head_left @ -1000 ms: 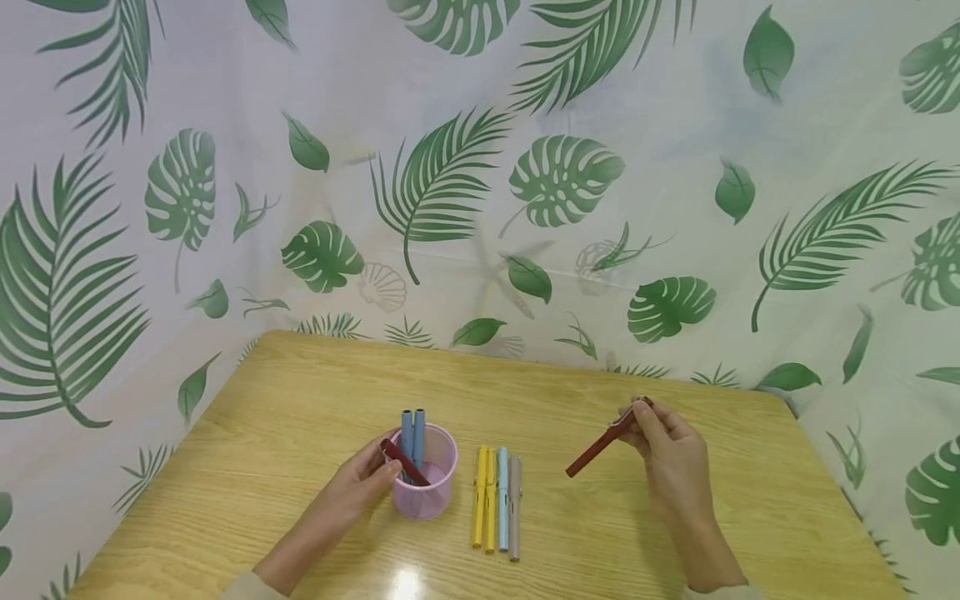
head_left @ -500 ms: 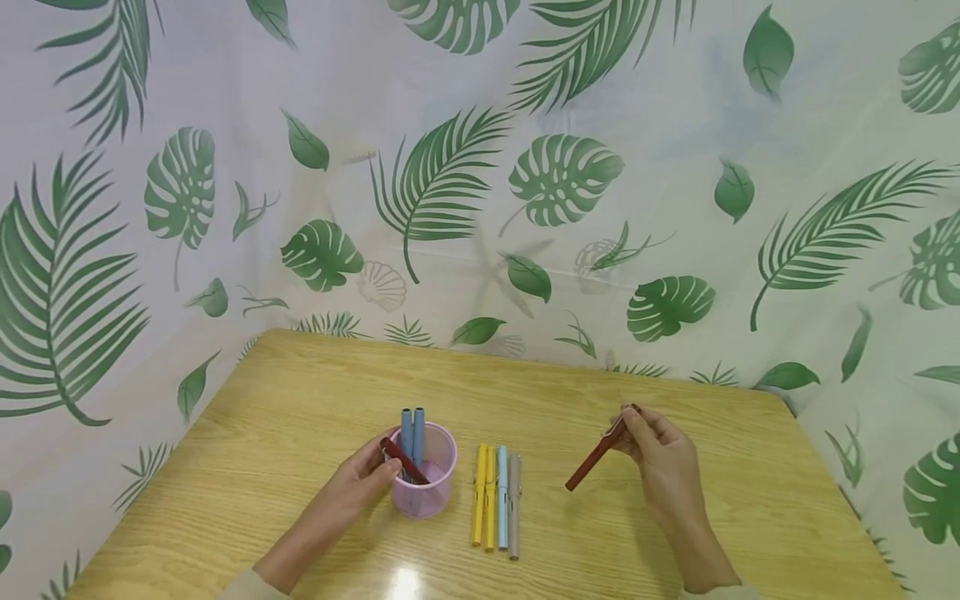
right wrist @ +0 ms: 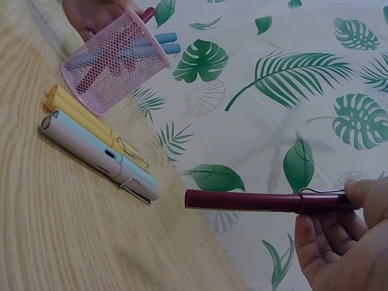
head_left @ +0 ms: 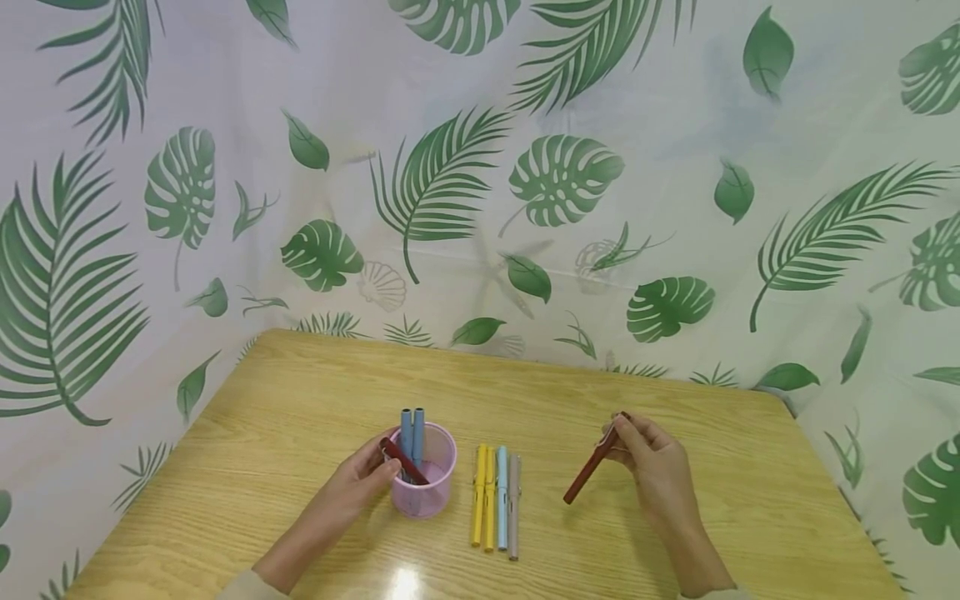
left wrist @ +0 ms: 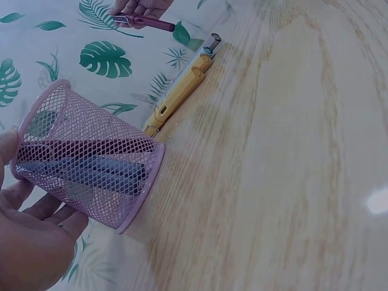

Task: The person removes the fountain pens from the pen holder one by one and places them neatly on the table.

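My left hand (head_left: pixel 358 485) grips the rim and side of a pink mesh pen cup (head_left: pixel 423 503), thumb over the near edge. Two blue pens (head_left: pixel 407 432) stand upright in the cup. A dark red pen (head_left: pixel 405 462) leans across them inside it. In the right wrist view, my right hand (right wrist: pixel 345 248) pinches another dark red pen (right wrist: pixel 242 200) by its capped end, near the metal clip. This pen slants down to the left above the table, its lower end free, right of a row of pens.
Two yellow pens (head_left: pixel 477 504), a light blue pen (head_left: pixel 502 500) and a grey pen (head_left: pixel 513 521) lie side by side on the wooden table (head_left: pixel 315 383), between the cup and my right hand. A leaf-print cloth (head_left: pixel 465 275) hangs behind the table.
My right hand has moved down and slightly left with the dark red pen, which now points more steeply downward. My left hand and the cup have stayed in place.
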The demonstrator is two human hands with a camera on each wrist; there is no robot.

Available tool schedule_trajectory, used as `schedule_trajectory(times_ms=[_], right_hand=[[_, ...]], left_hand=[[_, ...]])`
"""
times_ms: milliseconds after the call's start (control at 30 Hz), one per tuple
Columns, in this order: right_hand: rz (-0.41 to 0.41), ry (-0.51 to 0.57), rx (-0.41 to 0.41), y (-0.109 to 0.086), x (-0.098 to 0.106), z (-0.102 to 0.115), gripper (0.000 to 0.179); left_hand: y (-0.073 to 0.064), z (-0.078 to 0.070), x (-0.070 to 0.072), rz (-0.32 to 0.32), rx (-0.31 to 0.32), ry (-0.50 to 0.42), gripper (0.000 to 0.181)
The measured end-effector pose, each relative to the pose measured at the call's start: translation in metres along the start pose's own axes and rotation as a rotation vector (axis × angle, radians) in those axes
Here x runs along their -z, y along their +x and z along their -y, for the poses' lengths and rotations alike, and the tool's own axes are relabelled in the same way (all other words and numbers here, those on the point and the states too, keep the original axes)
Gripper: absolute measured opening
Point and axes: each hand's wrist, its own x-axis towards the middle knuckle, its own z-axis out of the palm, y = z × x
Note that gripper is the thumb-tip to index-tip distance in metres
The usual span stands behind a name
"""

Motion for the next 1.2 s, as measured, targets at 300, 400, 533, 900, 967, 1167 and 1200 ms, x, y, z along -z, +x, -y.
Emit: schedule_trajectory(times_ms=[300,400,533,900,967,1167,1200], right_hand=[[0.023,-0.069,-0.026,-0.001,-0.004,-0.007,0.027],[0.03,-0.078,-0.035,-0.001,-0.004,-0.009,0.028],[0.041,-0.084,-0.028,0.0,-0.004,-0.012,0.029],[0.036,-0.099,-0.086,0.001,-0.005,-0.018,0.027],[0.035,-0.106,-0.102,0.001,-0.005,-0.02,0.027],[0.035,-0.121,-0.118,0.003,-0.004,-0.024,0.027],[0.036,-0.124,-0.118,0.003,-0.004,-0.025,0.026]], left_hand=[[0.001,0.001,0.0,0.0,-0.007,-0.007,0.061],[0.001,0.001,0.0,0.003,-0.005,-0.02,0.061],[0.001,0.001,0.0,0.004,-0.001,-0.023,0.062],[0.001,0.0,0.0,0.004,-0.003,-0.013,0.062],[0.001,0.0,0.001,0.005,-0.002,-0.012,0.062],[0.001,0.001,0.001,0.001,0.0,-0.015,0.062],[0.001,0.001,0.001,-0.001,0.0,-0.016,0.062]])
